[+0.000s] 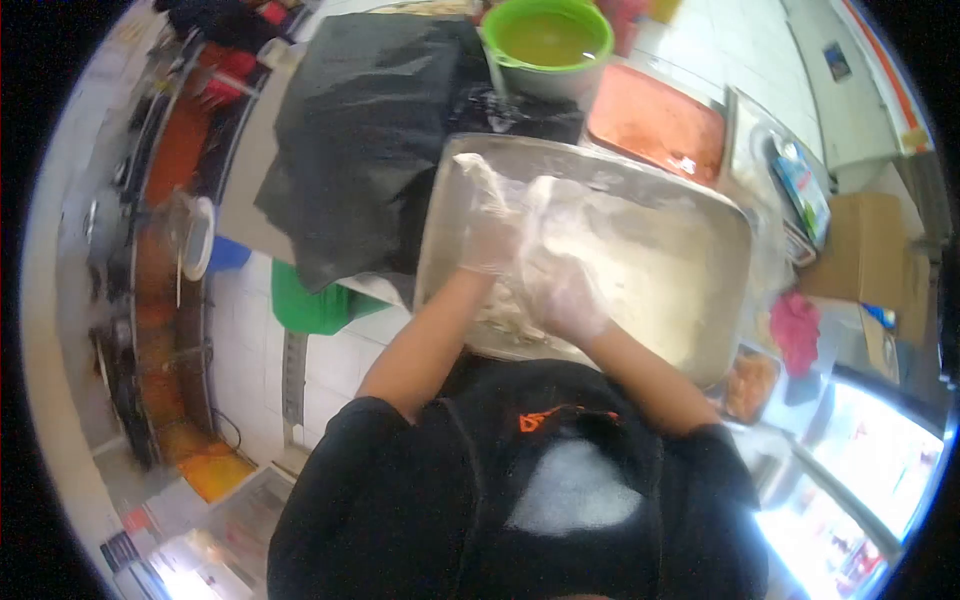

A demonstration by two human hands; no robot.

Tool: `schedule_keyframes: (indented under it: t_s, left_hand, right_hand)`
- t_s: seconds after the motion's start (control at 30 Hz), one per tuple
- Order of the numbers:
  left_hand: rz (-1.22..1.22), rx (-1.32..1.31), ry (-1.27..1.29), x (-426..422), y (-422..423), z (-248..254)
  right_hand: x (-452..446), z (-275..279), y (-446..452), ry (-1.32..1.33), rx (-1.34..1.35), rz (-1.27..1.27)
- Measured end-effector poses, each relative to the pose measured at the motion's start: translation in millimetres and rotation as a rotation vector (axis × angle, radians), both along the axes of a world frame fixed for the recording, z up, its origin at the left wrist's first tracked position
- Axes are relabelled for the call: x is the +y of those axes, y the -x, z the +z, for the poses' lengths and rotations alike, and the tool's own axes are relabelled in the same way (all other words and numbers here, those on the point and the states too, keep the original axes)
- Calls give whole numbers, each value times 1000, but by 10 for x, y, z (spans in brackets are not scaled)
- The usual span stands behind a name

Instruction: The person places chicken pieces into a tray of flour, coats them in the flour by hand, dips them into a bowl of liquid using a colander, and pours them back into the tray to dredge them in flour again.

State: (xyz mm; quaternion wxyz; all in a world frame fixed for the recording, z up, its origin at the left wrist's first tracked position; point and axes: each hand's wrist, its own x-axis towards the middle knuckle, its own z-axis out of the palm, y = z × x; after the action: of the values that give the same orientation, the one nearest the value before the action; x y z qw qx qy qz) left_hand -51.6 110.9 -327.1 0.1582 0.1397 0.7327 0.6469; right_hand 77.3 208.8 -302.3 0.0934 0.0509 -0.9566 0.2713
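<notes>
Shirt lettering: we read an orange "D" at the start of the line on the black shirt (400, 510); we cannot make out the remaining letters.
Packet print: the blue-and-white packet (800, 190), beyond the right end of the metal tray (735, 255), bears marks too small for us to read.
Floured piece, location: we find the floured piece (478, 176) inside the metal tray, near its far left corner, at the left hand (492, 243).
Floured piece, long axis: it runs away from the body, far end leaning left.
Left fingers: clear-gloved, beside the piece; blur prevents us from telling whether they grip it.
Right fingers: the right hand (568, 300), also clear-gloved, is low over the flour (660, 265), just beside the left; we cannot tell whether its fingers are closed.
Far side: we note a green-rimmed bucket (545, 82) containing yellowish liquid.
</notes>
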Motion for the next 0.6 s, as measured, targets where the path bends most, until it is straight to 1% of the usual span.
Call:
schedule_keyframes:
  t_s: [0.03,0.07,0.1,0.13,0.17,0.23,0.27,0.3,0.33,0.4,0.43,0.47,0.53,0.57,0.6]
  left_hand:
    - [-18,-119,-51,-18,-35,-90]
    - [-22,-167,-105,-35,-92,-172]
    - [-21,-208,-169,-23,-157,-273]
    - [-9,-242,-242,11,-199,-383]
    - [9,-265,-325,72,-233,-454]
    - [49,-262,-470,184,-225,-562]
    - [69,-218,-509,232,-217,-560]
    - [91,-89,-496,213,-150,-386]
    - [100,24,-478,253,-143,-177]
    - [83,229,-426,349,-153,168]
    - [88,278,-407,326,-119,207]
    - [94,327,-388,309,-83,230]
    - [90,293,-375,254,-47,231]
    - [72,236,-369,205,-30,227]
    - [43,163,-361,136,-20,209]
  right_hand:
    - [-69,171,72,-2,22,22]
    - [-143,357,128,-5,45,43]
    - [-193,740,120,-82,-58,1]
    - [-122,397,96,194,-23,6]
    - [62,62,118,-26,228,117]
    - [262,-252,248,-259,-113,141]
    - [362,-406,329,-387,-274,175]
    - [495,-706,378,-267,-198,177]
    - [414,-583,399,-283,-182,224]
    - [182,-139,225,-230,-431,157]
    - [152,-25,194,-240,-428,180]
    - [133,46,139,-44,-456,225]
    - [235,-171,30,154,-503,278]
    - [446,-575,-14,-70,-341,291]
    - [599,-749,-120,-238,-213,311]
